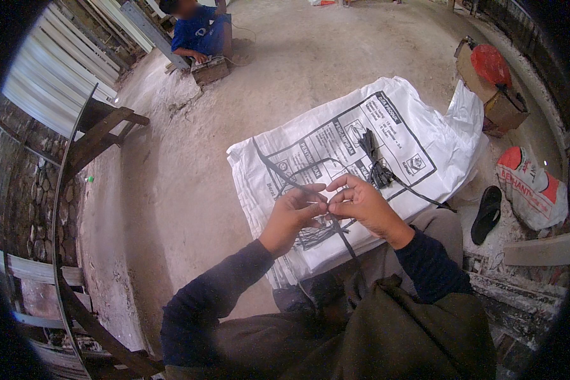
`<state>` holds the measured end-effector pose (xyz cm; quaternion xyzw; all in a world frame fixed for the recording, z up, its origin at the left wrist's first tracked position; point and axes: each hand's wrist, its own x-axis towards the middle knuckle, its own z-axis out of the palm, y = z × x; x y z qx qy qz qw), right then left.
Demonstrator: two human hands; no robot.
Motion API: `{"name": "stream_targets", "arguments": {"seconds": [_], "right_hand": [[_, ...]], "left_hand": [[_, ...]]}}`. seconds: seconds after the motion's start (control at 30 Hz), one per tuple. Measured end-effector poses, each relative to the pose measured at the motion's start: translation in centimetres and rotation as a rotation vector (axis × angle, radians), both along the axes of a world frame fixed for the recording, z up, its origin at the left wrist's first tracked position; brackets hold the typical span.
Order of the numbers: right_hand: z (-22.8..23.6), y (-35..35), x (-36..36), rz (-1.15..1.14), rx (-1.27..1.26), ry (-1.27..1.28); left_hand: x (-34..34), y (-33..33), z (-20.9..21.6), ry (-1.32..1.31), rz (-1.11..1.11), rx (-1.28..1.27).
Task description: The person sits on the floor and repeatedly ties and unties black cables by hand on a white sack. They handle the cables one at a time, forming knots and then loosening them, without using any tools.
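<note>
My left hand (pixel 297 214) and my right hand (pixel 360 204) meet over a white printed sack (pixel 266 152) spread on the floor before me. Thumbs and fingertips of both pinch a dark flat strap (pixel 273 166). One length of it runs up and left across the sack; another hangs down toward my lap. Beyond my right hand lies a tied bundle of black straps (pixel 375 161), one tail reaching right to the sack's edge. Under my left hand, a pile of thin dark strands (pixel 316 235) rests on the sack, partly hidden by my fingers.
A black sandal (pixel 487 215) and a red-and-white sack (pixel 533 188) lie to the right. Behind them stands a cardboard box (pixel 472 82) with a red plastic bag (pixel 489 63). A wooden frame (pixel 101 136) is at left. Farther off, a person in blue (pixel 199 35) sits beside a block (pixel 210 71).
</note>
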<state>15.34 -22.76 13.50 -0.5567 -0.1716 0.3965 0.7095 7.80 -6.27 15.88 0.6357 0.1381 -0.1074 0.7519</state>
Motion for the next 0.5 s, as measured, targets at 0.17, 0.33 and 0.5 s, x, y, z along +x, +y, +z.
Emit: {"name": "stream_targets", "arguments": {"seconds": [0.17, 0.33, 0.5], "right_hand": [[0.02, 0.12, -0.15, -0.03, -0.071, -0.142], [-0.3, 0.38, -0.51, -0.052, -0.12, -0.257], [-0.42, 0.38, -0.66, -0.084, -0.115, -0.283]], "left_hand": [[-0.13, -0.49, 0.0, 0.011, 0.053, -0.044], [-0.42, -0.85, -0.21, 0.043, 0.118, -0.081], [-0.41, -0.74, -0.24, 0.037, 0.09, -0.095]]}}
